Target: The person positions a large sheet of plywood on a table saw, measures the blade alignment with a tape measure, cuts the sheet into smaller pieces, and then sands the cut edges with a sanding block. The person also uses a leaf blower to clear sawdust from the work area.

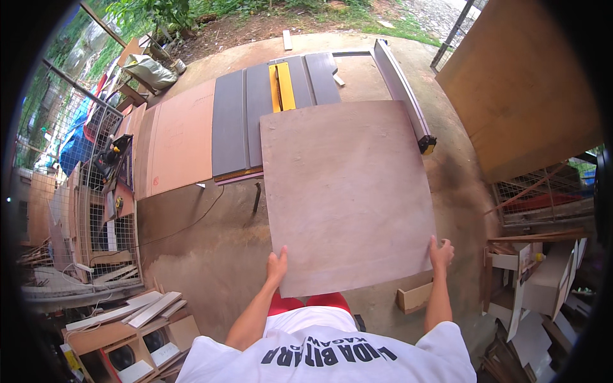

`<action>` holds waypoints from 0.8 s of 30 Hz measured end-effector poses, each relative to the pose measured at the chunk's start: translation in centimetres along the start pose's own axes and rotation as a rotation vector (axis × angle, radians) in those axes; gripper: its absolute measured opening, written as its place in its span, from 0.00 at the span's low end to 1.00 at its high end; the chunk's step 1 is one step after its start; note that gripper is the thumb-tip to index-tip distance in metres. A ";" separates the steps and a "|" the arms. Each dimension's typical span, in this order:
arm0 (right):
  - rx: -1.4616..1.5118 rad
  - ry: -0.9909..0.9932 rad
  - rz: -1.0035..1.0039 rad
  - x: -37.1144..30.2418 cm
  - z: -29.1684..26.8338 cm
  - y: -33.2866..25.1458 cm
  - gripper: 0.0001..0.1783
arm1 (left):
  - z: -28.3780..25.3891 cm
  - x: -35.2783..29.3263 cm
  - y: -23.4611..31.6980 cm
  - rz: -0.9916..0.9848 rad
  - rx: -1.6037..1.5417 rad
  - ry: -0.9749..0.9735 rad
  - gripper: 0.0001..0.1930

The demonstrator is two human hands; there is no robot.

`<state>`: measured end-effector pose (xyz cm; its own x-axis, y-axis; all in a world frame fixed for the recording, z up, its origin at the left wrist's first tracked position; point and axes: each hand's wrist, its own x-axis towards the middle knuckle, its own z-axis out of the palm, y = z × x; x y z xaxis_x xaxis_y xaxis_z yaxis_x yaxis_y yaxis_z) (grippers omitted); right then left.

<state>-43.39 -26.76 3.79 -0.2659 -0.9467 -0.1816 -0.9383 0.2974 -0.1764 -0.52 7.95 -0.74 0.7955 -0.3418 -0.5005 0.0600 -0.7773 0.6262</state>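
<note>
Sheet (pixel 348 198) of grey-brown wood spans the space between the two hands in the head view, broad face up, its far end well forward of both. The left hand (pixel 276 267) grips the sheet's near left edge, thumb up along the side, its other fingers mostly hidden. The right hand (pixel 440 254) is at the near right edge, thumb against the rim and fingers bent outward beyond it; how firmly it holds, I cannot tell. Ahead of the hands, the sheet's far end overlaps a grey saw table (pixel 230 115) with a yellow strip (pixel 285 83); whether they touch is unclear. Forward of the right hand, a long metal fence (pixel 403 89) runs by the sheet's far right corner. Forward and left of the left hand, a light brown panel (pixel 182 137) sits beside the saw table. Below the right hand, slightly to its left, a small wooden block (pixel 415 297) is on the concrete floor (pixel 217 236). White strips (pixel 155 309) lie well left of the left hand, nearer the body.
</note>
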 end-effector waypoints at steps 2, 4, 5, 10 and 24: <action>0.111 0.389 -0.144 -1.4 1.1 2.7 0.33 | 0.2 0.5 1.0 0.021 0.003 -0.040 0.41; 0.203 0.619 -0.111 -6.7 1.7 1.5 0.29 | -0.6 0.3 1.1 -0.020 0.007 -0.106 0.41; 0.252 0.595 0.045 -9.2 3.6 2.6 0.28 | -0.8 0.8 0.8 0.017 0.007 -0.105 0.41; 1.422 -0.647 0.729 -22.2 9.7 1.4 0.42 | -0.2 1.7 0.5 0.013 0.070 -0.133 0.42; 1.279 -0.786 0.608 -29.0 10.2 -7.1 0.43 | -1.2 35.9 -0.4 -0.187 -1.164 -0.128 0.20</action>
<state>-26.72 -0.11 0.41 0.0401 -0.4824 -0.8750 0.1525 0.8684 -0.4718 28.74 -3.38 -18.31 0.6537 -0.3755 -0.6570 0.7343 0.1046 0.6708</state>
